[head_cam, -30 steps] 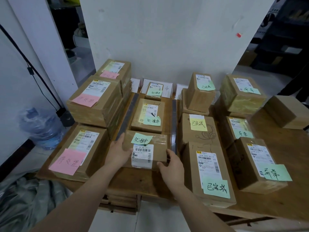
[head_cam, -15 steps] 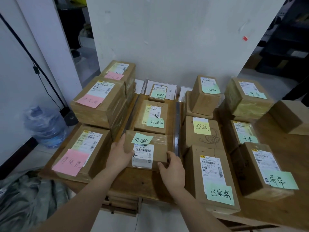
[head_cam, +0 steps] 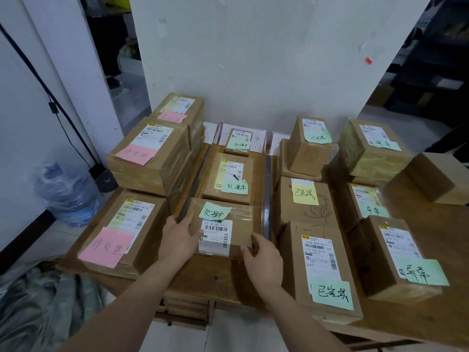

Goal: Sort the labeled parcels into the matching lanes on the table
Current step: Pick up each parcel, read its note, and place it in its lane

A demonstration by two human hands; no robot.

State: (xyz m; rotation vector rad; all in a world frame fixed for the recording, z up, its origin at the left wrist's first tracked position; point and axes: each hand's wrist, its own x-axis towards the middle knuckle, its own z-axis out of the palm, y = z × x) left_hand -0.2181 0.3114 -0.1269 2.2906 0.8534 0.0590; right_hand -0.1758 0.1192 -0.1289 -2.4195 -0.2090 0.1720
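Left hand (head_cam: 177, 237), right hand (head_cam: 264, 260) grip parcel (head_cam: 241, 217) — (dividers (head_cam: 267, 194) flank it).

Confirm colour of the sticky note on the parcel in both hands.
Light green sticky note with black handwriting, on the brown cardboard parcel; head view shows it best.

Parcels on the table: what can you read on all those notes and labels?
"处理中": middle green note, on the held parcel.
"[XYZ]": end of the code on its white label.
"待处理": pink note, front left parcel.
"已完成": large green note and yellow note, both right of the held parcel.
"异常": rightmost green note.
Shipping labels, fine print: too small to read.
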